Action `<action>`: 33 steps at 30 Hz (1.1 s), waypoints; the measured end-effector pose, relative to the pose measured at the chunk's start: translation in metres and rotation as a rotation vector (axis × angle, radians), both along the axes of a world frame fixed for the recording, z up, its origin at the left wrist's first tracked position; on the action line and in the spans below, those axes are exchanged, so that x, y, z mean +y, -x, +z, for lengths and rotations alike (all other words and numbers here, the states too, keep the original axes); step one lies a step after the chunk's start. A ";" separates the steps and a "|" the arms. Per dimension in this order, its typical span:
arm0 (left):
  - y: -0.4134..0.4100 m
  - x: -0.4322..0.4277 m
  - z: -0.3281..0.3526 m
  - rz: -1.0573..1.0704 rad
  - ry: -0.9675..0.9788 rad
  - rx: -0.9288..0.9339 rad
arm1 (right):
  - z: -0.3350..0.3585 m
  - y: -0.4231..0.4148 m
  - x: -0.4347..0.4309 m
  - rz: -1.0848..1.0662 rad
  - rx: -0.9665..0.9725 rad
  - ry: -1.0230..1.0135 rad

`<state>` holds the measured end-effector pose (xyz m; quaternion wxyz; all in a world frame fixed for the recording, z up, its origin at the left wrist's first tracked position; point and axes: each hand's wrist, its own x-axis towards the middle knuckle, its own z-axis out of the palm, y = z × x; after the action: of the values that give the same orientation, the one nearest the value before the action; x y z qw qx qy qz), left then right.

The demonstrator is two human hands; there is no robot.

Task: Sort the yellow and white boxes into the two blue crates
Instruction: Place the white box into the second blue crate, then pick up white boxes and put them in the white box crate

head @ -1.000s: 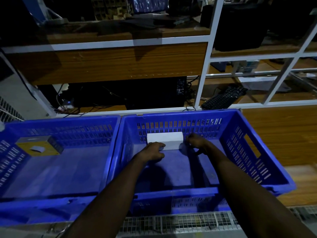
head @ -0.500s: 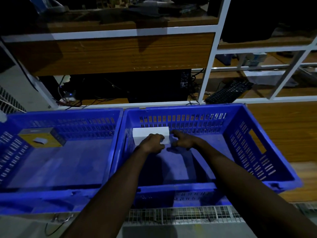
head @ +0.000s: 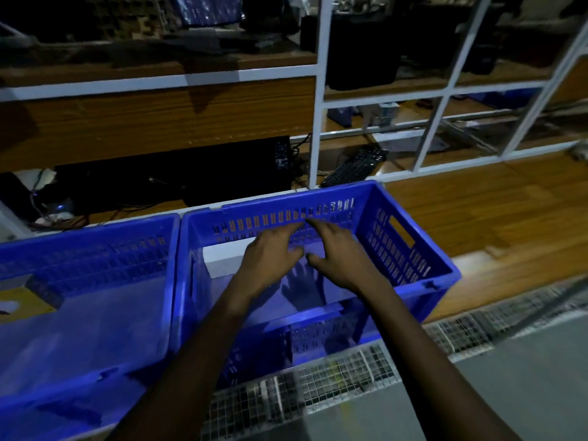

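Observation:
A white box [head: 224, 258] lies in the far left corner of the right blue crate [head: 413, 249]. My left hand [head: 270, 253] hovers over the box's right end with fingers spread straight, holding nothing. My right hand [head: 337, 249] is beside it over the crate's middle, fingers also straight and empty. A yellow box [head: 22, 297] with a dark side lies in the left blue crate [head: 95, 249] at the frame's left edge.
Both crates stand side by side on a wire-mesh surface [head: 318, 386]. Behind them is a white-framed wooden shelf [head: 315, 122] with a black keyboard [head: 353, 165], cables and dark equipment. Wooden flooring [head: 493, 218] lies to the right.
Both hands have let go of the white box and lifted with fingers spread. The box rests further left, in the crate's far corner. The camera has swung right.

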<state>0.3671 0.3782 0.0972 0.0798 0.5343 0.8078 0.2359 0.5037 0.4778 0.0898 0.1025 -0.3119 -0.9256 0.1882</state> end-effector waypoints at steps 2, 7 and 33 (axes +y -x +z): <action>-0.022 -0.005 0.005 -0.054 -0.043 -0.034 | 0.006 -0.025 -0.021 -0.063 0.031 -0.015; -0.074 -0.021 -0.002 -0.278 -0.093 -0.147 | 0.002 -0.088 -0.073 -0.244 0.114 -0.055; -0.429 -0.210 -0.057 -1.228 0.082 0.040 | -0.055 -0.428 -0.420 -1.237 -0.043 0.055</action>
<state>0.7961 0.1678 0.0398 0.2065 0.9028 0.3621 0.1057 0.9316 0.0575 0.0345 0.1659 -0.7970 -0.5700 0.1114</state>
